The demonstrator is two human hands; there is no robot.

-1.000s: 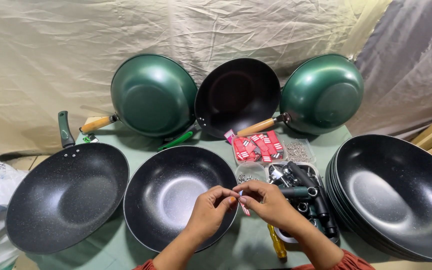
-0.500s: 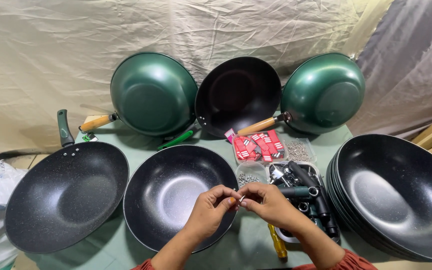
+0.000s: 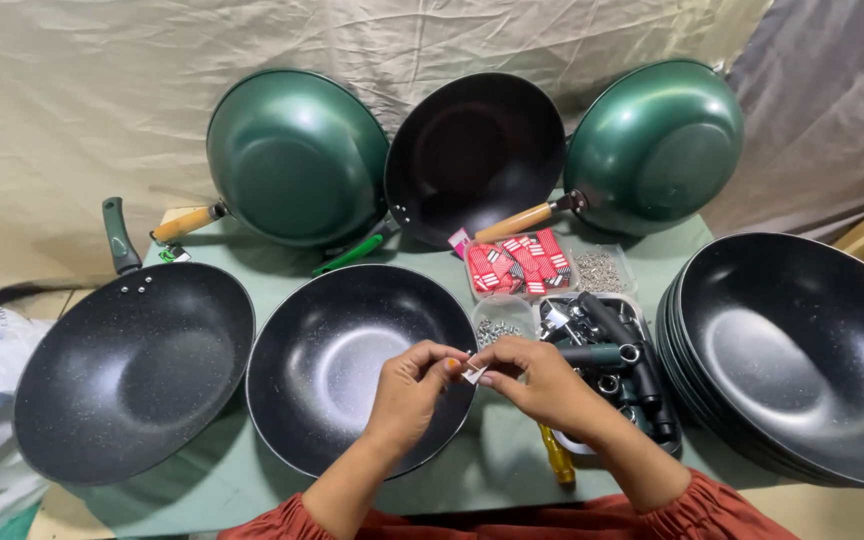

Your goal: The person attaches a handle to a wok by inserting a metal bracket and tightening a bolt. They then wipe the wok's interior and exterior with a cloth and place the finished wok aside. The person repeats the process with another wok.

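Over a handleless black wok (image 3: 352,370) on a green table (image 3: 222,480), left hand (image 3: 410,390) and right hand (image 3: 542,382) pinch a small white tag (image 3: 473,373) between closed fingertips.

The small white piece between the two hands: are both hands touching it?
Touching. The head view shows the left hand and right hand both pinching the small white piece with their fingertips.

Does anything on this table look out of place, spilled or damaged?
Nothing looks spilled or broken. One oddity: the yellow-handled screwdriver lies loose at the green table's front edge, partly under the right hand. Both hands pinch a small white tag over the handleless black wok.
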